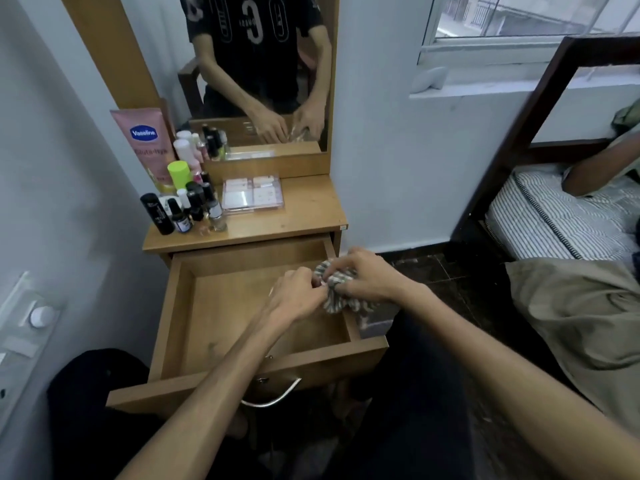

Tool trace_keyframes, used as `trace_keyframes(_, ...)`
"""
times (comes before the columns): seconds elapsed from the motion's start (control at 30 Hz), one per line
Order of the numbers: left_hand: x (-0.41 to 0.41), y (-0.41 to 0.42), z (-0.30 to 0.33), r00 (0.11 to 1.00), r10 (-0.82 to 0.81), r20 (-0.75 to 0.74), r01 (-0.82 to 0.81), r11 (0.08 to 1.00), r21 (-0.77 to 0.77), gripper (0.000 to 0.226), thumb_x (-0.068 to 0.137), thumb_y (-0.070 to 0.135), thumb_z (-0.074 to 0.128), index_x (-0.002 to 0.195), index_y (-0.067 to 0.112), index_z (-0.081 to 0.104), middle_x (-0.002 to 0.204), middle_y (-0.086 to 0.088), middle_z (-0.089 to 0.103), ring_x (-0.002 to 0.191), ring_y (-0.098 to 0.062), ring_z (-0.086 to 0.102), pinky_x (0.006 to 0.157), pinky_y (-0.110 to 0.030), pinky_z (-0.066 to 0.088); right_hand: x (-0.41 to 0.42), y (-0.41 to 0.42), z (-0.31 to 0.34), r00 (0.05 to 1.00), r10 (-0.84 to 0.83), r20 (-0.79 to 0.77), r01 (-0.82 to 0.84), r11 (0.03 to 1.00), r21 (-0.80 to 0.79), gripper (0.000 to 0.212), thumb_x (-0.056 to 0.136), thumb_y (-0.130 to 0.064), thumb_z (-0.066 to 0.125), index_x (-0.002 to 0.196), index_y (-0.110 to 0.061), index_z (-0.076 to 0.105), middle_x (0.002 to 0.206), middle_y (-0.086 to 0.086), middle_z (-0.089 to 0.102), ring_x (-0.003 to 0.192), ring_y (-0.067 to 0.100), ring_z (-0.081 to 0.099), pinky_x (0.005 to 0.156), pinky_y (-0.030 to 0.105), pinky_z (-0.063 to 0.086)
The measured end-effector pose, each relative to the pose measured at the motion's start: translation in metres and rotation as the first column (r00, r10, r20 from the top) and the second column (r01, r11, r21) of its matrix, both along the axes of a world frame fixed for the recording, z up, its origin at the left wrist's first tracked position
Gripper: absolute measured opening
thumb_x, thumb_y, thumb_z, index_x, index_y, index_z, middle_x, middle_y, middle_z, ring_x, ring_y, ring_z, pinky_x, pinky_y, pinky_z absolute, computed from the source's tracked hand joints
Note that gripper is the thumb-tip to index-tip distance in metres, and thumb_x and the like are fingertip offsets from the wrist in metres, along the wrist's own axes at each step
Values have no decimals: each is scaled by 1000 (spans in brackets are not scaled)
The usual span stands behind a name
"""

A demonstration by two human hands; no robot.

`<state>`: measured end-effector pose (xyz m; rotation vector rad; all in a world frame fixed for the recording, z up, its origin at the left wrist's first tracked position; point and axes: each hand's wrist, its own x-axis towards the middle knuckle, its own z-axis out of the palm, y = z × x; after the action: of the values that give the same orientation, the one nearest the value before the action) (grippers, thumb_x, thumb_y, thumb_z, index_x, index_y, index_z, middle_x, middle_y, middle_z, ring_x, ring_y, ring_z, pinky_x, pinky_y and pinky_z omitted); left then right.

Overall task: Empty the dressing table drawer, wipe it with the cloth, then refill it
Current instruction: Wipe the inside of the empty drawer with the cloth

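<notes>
1. The drawer (pixel 194 341) of the dressing table (pixel 304 216) stands pulled right out, its wooden floor bare (a faint smudge shows near the front left corner).
2. Both hands are up over the drawer's right side wall, working one bunched, striped cloth (pixel 334 301).
3. The right hand (pixel 363 275) has its fingers curled down onto the top of the cloth, clamped on the fabric.
4. The left hand (pixel 298 296) meets it from the other side, fingertips drawn together and pinching the cloth's near edge.
5. The cloth is crumpled between the two hands, part of it hanging just outside the drawer wall.
6. Up on the tabletop, a crowd of small bottles (pixel 194 209) stands at the left, with a green-capped one (pixel 180 174) behind and a pink Vaseline tube (pixel 147 140) leaning at the back.
7. Just beside the bottles lies a clear flat case (pixel 252 195).
8. The mirror (pixel 263 64) above reflects the two hands together.
9. A metal handle (pixel 273 398) curves under the drawer front.
10. Off to the right, a striped mattress (pixel 554 220) sits in a dark bed frame.
</notes>
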<state>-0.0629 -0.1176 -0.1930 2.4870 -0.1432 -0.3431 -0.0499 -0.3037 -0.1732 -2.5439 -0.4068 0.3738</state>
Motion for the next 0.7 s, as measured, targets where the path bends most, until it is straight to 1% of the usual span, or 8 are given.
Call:
trace_keyframes(0.07, -11, 5, 1, 999, -40, -33, 40, 999, -1, 35, 84, 37, 59, 64, 12, 74, 58, 2, 67, 56, -24, 60, 53, -31, 46, -27, -9, 15, 982, 74, -176, -71, 997, 20, 24, 85, -33, 72, 104, -47, 75, 109, -4, 68, 96, 16, 66, 88, 34, 56)
trace_keyframes(0.17, -24, 19, 6, 980, -131, -149, 124, 991, -52, 37, 82, 39, 53, 68, 16, 79, 67, 10, 75, 65, -15, 72, 70, -36, 61, -62, -24, 31, 966, 78, -248, -78, 997, 10, 26, 84, -35, 73, 107, -47, 75, 110, -9, 73, 95, 8, 70, 91, 37, 59)
trace_keyframes(0.33, -42, 51, 17, 939, -202, -279, 156, 972, -178, 33, 99, 16, 48, 84, 9, 77, 89, -6, 80, 74, -17, 72, 71, -32, 56, -106, -33, 67, 999, 38, 2, -38, 993, 116, 31, 80, -32, 81, 105, -49, 75, 110, -15, 67, 96, 4, 66, 86, 27, 57)
trace_keyframes(0.43, -48, 73, 22, 932, -187, -309, 112, 963, -243, 33, 99, 13, 46, 90, 4, 76, 95, -14, 79, 75, -19, 68, 67, -28, 55, -143, -23, 63, 975, 147, 168, -142, 989, -39, 38, 84, -45, 77, 121, -48, 68, 110, -18, 51, 96, -1, 55, 77, 14, 51)
trace_keyframes(0.5, -52, 81, 23, 928, -178, -327, 92, 961, -260, 32, 95, 15, 49, 90, 3, 77, 94, -13, 79, 75, -18, 67, 68, -29, 56, -163, -17, 41, 928, 267, 258, -225, 958, -180, 44, 88, -48, 70, 131, -41, 64, 116, -14, 46, 101, 2, 53, 79, 18, 55)
trace_keyframes(0.57, -59, 86, 25, 928, -177, -327, 94, 962, -255, 31, 86, 23, 52, 86, 7, 80, 87, -5, 78, 76, -15, 66, 71, -29, 56, -171, -10, 12, 849, 371, 378, -259, 913, -314, 46, 84, -38, 72, 129, -33, 63, 116, -4, 46, 100, 15, 53, 67, 28, 57)
trace_keyframes(0.63, -65, 86, 23, 938, -158, -310, 84, 967, -240, 28, 85, 20, 55, 81, 11, 81, 79, 1, 75, 77, -14, 65, 71, -29, 54, -172, -1, -8, 799, 393, 455, -226, 898, -378, 48, 74, -24, 78, 120, -27, 65, 112, 2, 47, 93, 21, 54, 48, 28, 47)
trace_keyframes(0.7, -69, 82, 21, 952, -128, -279, 68, 974, -215, 25, 82, 19, 57, 74, 13, 80, 74, 3, 73, 73, -15, 62, 66, -28, 50, -170, 9, -23, 756, 422, 501, -219, 884, -414, 45, 68, -16, 78, 111, -22, 67, 105, 6, 49, 85, 23, 54, 43, 29, 40)
